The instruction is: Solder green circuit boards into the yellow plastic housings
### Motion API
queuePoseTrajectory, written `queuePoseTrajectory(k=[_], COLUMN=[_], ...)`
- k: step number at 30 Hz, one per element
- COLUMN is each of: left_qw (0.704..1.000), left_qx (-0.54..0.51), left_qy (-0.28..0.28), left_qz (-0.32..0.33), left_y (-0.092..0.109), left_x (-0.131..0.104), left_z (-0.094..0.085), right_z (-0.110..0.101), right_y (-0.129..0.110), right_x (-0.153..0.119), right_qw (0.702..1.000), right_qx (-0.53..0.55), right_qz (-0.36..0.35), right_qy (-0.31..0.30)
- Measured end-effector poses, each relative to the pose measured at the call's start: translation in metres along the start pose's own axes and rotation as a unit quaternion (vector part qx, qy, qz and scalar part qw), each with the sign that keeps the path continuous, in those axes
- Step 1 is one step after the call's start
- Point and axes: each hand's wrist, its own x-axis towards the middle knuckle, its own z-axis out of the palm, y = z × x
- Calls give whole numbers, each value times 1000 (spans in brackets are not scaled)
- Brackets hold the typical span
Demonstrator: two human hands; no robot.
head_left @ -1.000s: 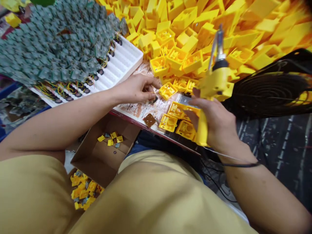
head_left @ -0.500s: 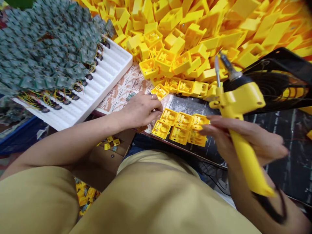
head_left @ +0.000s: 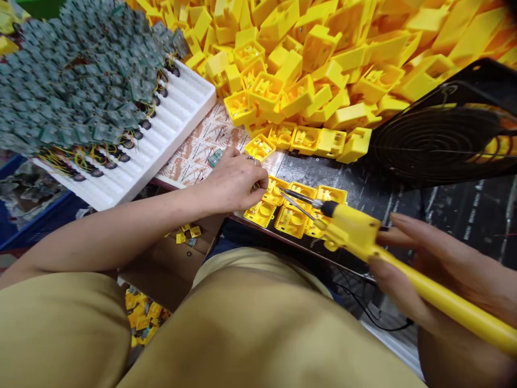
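Observation:
My right hand point(head_left: 448, 264) is wrapped round the yellow handle of a soldering gun point(head_left: 355, 229). Its metal tip and thin feed tube point left, over an open yellow plastic housing point(head_left: 277, 186) in the back row. My left hand point(head_left: 238, 183), with a ring on one finger, bends down at the left end of the housings. Its fingertips are pressed together, and whatever they pinch is hidden. Two short rows of housings, such as the front one point(head_left: 291, 221), lie with their hollow sides up. Behind my left wrist rests a small green circuit board point(head_left: 215, 157).
A white foam tray point(head_left: 177, 113) at the left carries a heap of circuit boards point(head_left: 81, 81) with wires and round black parts. Yellow housings point(head_left: 283, 64) are piled across the back. A black fan point(head_left: 436, 134) stands at right; a blue crate point(head_left: 24, 226) sits lower left.
My right hand has lowered the soldering gun and swung its tip from pointing up to pointing left over the housings. The left hand has stayed nearly in place.

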Motion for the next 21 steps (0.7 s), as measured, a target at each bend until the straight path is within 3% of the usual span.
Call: queuePoseTrajectory(k=[4, 7, 11, 16, 21], left_qw=[1000, 1000, 999, 995, 995], left_qx=[11, 16, 27, 50, 59], left_qy=[-5, -14, -37, -75, -76], left_qz=[-4, -4, -10, -34, -33], left_y=[0, -1, 1, 8, 10], left_x=[1, 2, 4, 9, 11], left_z=[-1, -2, -4, -9, -9], right_z=[8, 11, 14, 15, 4], right_y=[-7, -8, -9, -16, -8], right_x=[17, 24, 29, 42, 38], right_qw=[993, 985, 985, 970, 976], right_qx=[59, 121, 109, 84, 64], right_qz=[-93, -117, -120, -221, -195], right_qy=[-32, -49, -54, -48, -73])
